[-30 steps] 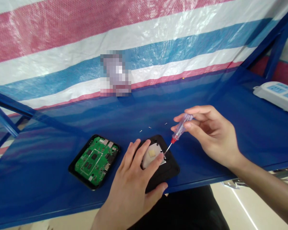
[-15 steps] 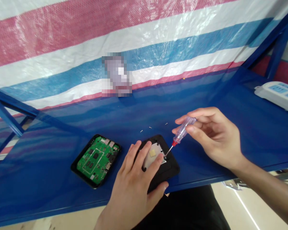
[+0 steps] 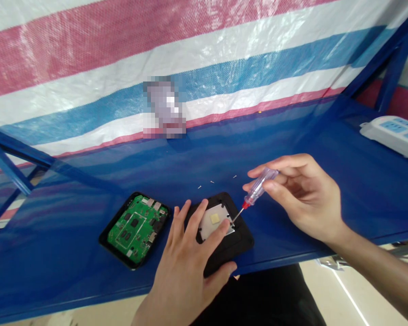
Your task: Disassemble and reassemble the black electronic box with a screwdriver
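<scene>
My right hand (image 3: 302, 199) pinches the clear handle of a small screwdriver (image 3: 257, 188) with a red collar. Its thin shaft slants down to the right edge of a silver metal plate (image 3: 209, 226), close to my left index fingertip. The plate, with a pale yellow square pad (image 3: 214, 219) on it, sits inside a black plastic cover (image 3: 238, 240). Across that cover my left hand (image 3: 187, 267) lies with its fingers spread, touching plate and cover. Whether a screw is under the screwdriver's tip is too small to tell.
Left of my hands lies a black case (image 3: 104, 237) holding a green circuit board (image 3: 136, 226). Three tiny screws (image 3: 212, 182) lie behind the cover. A white power strip (image 3: 394, 136) is at the right. Striped sheeting (image 3: 224, 59) hangs behind the blue table (image 3: 71, 271).
My left hand has shifted slightly left, its fingers spread a little wider, uncovering more of the plate. The screwdriver stays at the plate's right edge in my right hand, with its tip slightly further left.
</scene>
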Demonstrator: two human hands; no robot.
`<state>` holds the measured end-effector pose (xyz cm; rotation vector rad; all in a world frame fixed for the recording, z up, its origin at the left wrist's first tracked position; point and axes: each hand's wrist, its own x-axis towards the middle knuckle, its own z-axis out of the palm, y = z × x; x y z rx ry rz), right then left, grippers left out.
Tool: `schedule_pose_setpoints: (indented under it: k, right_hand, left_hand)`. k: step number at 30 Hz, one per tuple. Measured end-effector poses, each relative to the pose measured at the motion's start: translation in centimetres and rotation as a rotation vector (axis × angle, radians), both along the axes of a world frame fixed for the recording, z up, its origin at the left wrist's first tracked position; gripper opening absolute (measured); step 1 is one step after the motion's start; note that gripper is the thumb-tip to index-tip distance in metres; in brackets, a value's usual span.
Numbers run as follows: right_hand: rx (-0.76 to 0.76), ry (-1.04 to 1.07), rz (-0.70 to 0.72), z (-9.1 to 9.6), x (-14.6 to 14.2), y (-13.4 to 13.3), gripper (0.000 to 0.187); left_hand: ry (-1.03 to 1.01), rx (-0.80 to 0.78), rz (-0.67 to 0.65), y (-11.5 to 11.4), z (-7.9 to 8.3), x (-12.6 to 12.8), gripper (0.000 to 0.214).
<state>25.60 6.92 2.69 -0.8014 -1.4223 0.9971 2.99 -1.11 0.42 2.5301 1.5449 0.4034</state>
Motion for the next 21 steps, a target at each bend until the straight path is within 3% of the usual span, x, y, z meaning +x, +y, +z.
schedule_pose_setpoints:
  k: [12, 21]
  right_hand:
    - [0.101, 0.003, 0.04, 0.1, -0.1, -0.6, 0.021]
    - [0.178, 0.016, 0.034, -0.1, 0.1, -0.1, 0.023]
  left_hand:
    - [-0.005, -0.04, -0.009, 0.3, 0.4, 0.0, 0.054]
    - [-0.045, -0.008, 0.051, -0.1, -0.1, -0.9, 0.073]
